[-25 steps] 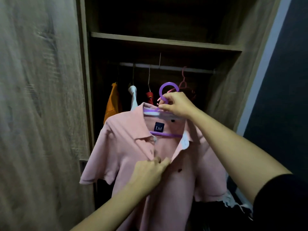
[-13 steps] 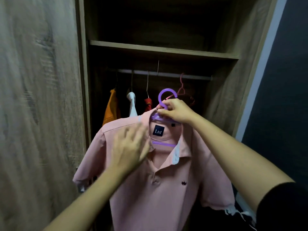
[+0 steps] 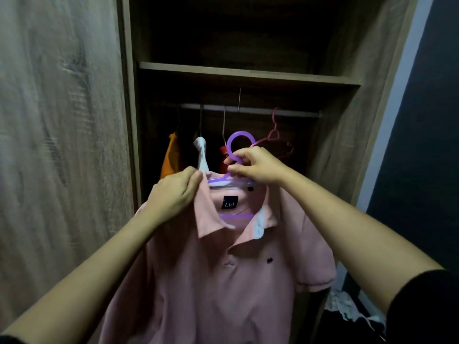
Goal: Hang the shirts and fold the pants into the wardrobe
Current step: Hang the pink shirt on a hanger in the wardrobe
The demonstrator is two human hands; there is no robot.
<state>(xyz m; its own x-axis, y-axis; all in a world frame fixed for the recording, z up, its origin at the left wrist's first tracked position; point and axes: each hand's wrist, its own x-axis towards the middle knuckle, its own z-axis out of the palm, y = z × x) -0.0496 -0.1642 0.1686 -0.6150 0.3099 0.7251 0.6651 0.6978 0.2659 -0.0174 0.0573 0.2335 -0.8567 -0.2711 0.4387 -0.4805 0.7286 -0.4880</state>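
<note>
The pink polo shirt [image 3: 211, 281] hangs on a purple hanger [image 3: 238, 155], held up in front of the open wardrobe [image 3: 347, 145] and below its rail. The left hand [image 3: 173, 197] is closed, pinching the shirt's collar at its left shoulder. The right hand [image 3: 258, 167] is closed around the neck of the hanger, just beneath its round hook. Behind the shirt, the rail [image 3: 248, 110] carries an orange garment [image 3: 171, 157], a white garment [image 3: 202, 155], a red garment [image 3: 223, 157] and an empty pink hanger [image 3: 274, 132]. A shelf [image 3: 248, 73] spans the wardrobe above the rail.
</note>
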